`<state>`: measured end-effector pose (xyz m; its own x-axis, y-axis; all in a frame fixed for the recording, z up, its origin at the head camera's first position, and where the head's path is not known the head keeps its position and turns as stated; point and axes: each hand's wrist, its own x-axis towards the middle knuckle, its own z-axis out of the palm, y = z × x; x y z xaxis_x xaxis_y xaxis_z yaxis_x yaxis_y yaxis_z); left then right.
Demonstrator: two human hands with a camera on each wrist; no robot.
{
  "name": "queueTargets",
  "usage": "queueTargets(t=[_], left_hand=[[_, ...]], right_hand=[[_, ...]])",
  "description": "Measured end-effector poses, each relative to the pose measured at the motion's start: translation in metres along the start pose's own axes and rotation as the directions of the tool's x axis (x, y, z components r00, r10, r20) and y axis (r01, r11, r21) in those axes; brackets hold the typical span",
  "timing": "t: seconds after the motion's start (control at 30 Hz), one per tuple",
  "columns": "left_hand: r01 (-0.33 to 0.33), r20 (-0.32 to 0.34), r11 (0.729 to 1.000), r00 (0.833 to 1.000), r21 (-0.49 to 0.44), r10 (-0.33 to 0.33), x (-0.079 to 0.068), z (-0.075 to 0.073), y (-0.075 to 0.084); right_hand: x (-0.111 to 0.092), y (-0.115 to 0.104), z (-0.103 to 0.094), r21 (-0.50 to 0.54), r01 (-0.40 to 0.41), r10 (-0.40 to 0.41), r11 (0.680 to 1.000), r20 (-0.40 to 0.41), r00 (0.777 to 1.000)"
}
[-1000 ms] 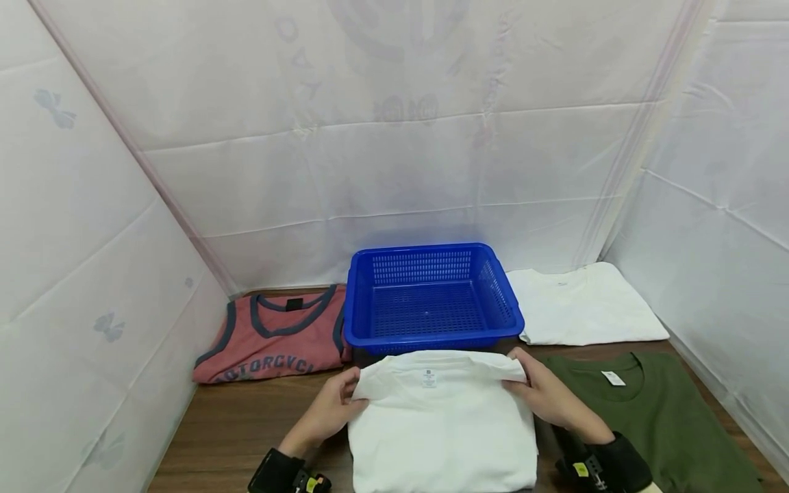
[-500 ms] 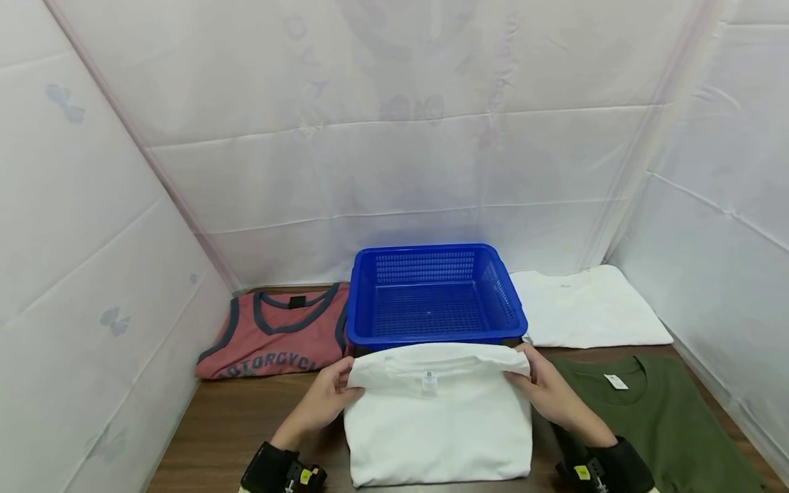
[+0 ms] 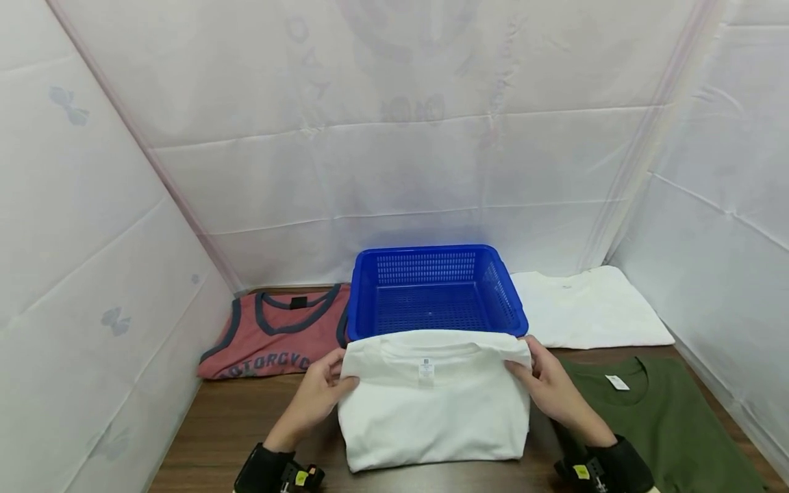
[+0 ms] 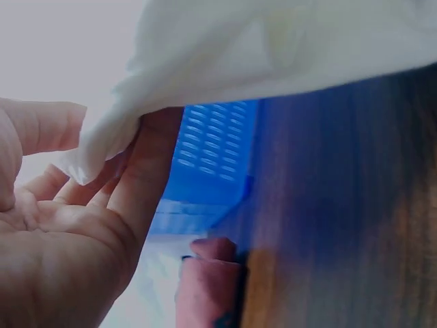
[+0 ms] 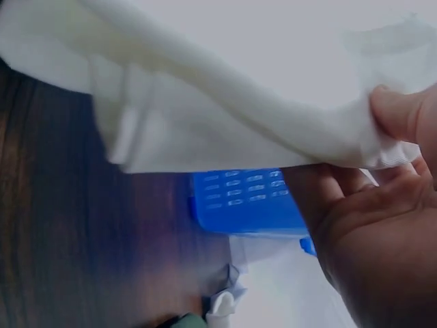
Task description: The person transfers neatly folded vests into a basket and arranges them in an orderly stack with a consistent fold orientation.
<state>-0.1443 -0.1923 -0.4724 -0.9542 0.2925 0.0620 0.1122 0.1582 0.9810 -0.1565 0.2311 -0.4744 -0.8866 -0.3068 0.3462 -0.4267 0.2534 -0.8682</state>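
A folded white T-shirt (image 3: 434, 411) with a small neck label hangs between both hands, its upper edge overlapping the front rim of the blue basket (image 3: 431, 294) in the head view. My left hand (image 3: 317, 394) pinches its upper left corner, thumb on top and fingers beneath. At the opposite corner my right hand (image 3: 547, 383) holds the cloth the same way. Both wrist views show the white cloth (image 4: 273, 48) lifted off the wooden table, with the basket's slotted wall (image 5: 249, 201) beyond it. The basket's visible inside holds nothing.
A folded red shirt (image 3: 290, 335) with dark trim lies left of the basket. Another folded white shirt (image 3: 588, 308) lies to its right, and a green T-shirt (image 3: 659, 418) in front of that. White sheeting (image 3: 394, 171) walls the table at the back and sides.
Both hands have raised the folded white T-shirt and carried it forward toward the basket. Its lower edge now shows above the table. The basket and other shirts stayed in place.
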Motion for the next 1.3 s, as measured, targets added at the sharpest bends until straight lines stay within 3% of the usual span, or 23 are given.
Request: queueTargets(t=[0.17,0.37,0.5,0.63,0.7,0.77,0.9,1.1,1.2,1.3], left_hand=[[-0.047,-0.095,0.998,0.995,-0.052,0.042,-0.002,0.002,0.013],[-0.187,-0.175,0.982,0.968,-0.035,0.178,0.000,0.006,0.023],[-0.269,-0.230,0.961,0.933,0.061,0.276,0.004,0.009,0.025],[-0.346,-0.283,0.927,0.883,0.145,0.374,0.011,0.010,0.027],[-0.393,-0.283,0.905,0.860,0.164,0.425,0.014,0.010,0.029],[-0.419,-0.278,0.891,0.847,0.176,0.453,0.017,0.010,0.030],[-0.395,-0.285,0.892,0.848,0.221,0.447,0.020,0.011,0.038],[-0.314,-0.306,0.914,0.871,0.257,0.385,0.016,0.017,0.071],[-0.283,-0.309,0.930,0.885,0.236,0.348,0.017,0.018,0.082],[-0.242,-0.314,0.946,0.900,0.217,0.303,0.021,0.016,0.077]], right_hand=[[0.004,-0.011,0.000,-0.017,0.014,-0.016,1.000,-0.082,0.996],[0.011,-0.021,0.000,-0.024,0.048,-0.051,0.999,-0.134,0.990],[0.016,-0.025,0.001,0.026,0.044,-0.039,0.999,-0.167,0.985],[0.021,-0.030,0.002,0.078,0.026,-0.009,0.997,-0.215,0.977],[0.024,-0.037,0.004,0.051,0.019,-0.005,0.999,-0.266,0.964],[0.027,-0.048,0.006,0.008,0.016,-0.012,1.000,-0.316,0.949],[0.033,-0.071,0.008,-0.112,0.053,-0.091,0.992,-0.374,0.923],[0.041,-0.077,0.005,-0.216,0.232,-0.295,0.948,-0.327,0.898],[0.043,-0.077,0.004,-0.221,0.268,-0.329,0.938,-0.315,0.890],[0.045,-0.076,0.002,-0.240,0.267,-0.333,0.933,-0.302,0.893]])
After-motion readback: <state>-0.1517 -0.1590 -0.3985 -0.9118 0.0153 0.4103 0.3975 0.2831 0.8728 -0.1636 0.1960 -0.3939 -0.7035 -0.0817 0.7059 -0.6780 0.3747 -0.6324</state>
